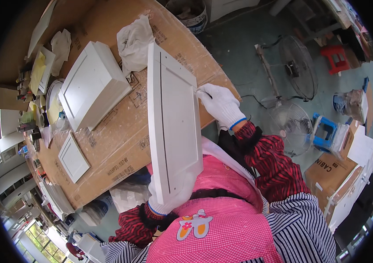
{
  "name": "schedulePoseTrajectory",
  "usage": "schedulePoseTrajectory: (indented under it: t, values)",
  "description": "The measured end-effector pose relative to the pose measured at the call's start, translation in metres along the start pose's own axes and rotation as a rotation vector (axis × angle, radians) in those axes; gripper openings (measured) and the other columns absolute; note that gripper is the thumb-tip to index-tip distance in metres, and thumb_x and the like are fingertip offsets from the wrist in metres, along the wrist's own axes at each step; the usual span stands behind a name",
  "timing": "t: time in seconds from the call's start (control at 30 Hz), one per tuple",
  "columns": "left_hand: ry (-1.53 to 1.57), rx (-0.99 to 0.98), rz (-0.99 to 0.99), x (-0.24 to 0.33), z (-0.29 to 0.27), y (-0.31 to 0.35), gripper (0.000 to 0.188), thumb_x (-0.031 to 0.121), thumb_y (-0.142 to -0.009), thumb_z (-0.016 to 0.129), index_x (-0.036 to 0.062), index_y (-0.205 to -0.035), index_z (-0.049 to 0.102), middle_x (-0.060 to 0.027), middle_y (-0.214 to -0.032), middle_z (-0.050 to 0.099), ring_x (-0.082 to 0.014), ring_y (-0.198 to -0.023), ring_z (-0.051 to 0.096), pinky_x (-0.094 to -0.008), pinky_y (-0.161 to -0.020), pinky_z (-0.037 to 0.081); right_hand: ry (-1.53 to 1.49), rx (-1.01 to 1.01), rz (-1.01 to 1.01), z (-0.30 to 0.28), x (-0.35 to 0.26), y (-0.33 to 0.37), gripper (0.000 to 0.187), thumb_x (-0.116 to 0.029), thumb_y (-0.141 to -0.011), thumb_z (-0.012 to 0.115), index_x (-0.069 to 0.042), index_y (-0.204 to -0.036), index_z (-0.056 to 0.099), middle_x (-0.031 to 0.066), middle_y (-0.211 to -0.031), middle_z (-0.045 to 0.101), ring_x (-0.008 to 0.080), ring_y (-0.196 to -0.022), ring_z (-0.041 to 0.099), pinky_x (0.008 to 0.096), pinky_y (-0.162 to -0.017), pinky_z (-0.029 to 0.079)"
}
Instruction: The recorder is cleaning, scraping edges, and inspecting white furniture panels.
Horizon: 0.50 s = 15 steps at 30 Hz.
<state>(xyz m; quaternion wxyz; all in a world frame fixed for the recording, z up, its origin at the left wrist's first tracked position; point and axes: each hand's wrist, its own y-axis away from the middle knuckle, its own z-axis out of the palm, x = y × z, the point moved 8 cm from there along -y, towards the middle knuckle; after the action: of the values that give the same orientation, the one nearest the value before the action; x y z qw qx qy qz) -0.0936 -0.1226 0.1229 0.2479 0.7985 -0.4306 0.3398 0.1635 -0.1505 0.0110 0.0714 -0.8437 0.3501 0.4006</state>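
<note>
A long white cabinet door panel (180, 127), with a dark groove along one side, is held tilted up in front of my body. My left hand (177, 190), in a white knit glove, grips its lower end, with the fingers partly hidden by the panel. At the panel's upper right edge is my right hand (221, 104), gloved in white with a blue cuff. Its fingers are pinched together against that edge; anything small between them cannot be made out. Beyond the panel a crumpled white cloth (134, 44) lies on the cardboard-covered table (125, 144).
A stack of white panels (94, 83) and a smaller white panel (73, 158) rest on the table. Right of it stand a fan (289, 122), a blue stool (324, 131), a red stool (335, 59) and a cardboard box (329, 177). A bucket (190, 15) is beyond the table.
</note>
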Motion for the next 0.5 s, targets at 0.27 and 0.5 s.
schedulePoseTrajectory:
  t: [0.27, 0.5]
  values:
    - [-0.143, -0.013, 0.012, -0.002, 0.011, 0.003, 0.024, 0.03, -0.084, 0.076, 0.0124, -0.1, 0.075, -0.0072, -0.072, 0.071, -0.0309, -0.053, 0.069, -0.0422, -0.05, 0.057, 0.239, -0.148, 0.015, 0.002, -0.008, -0.028, 0.033, -0.036, -0.103, 0.057, -0.009, -0.111, 0.075, 0.0185, -0.105, 0.075, 0.0392, -0.101, 0.07, 0.0487, -0.089, 0.055]
    - [-0.225, 0.02, 0.089, -0.022, 0.036, 0.017, 0.024, 0.033, -0.084, 0.076, 0.013, -0.098, 0.074, -0.0081, -0.066, 0.069, -0.0334, -0.052, 0.068, -0.0446, -0.049, 0.057, 0.231, -0.277, 0.063, 0.014, -0.003, -0.013, 0.034, -0.036, -0.102, 0.057, -0.013, -0.118, 0.076, 0.016, -0.11, 0.076, 0.0378, -0.106, 0.071, 0.0467, -0.091, 0.056]
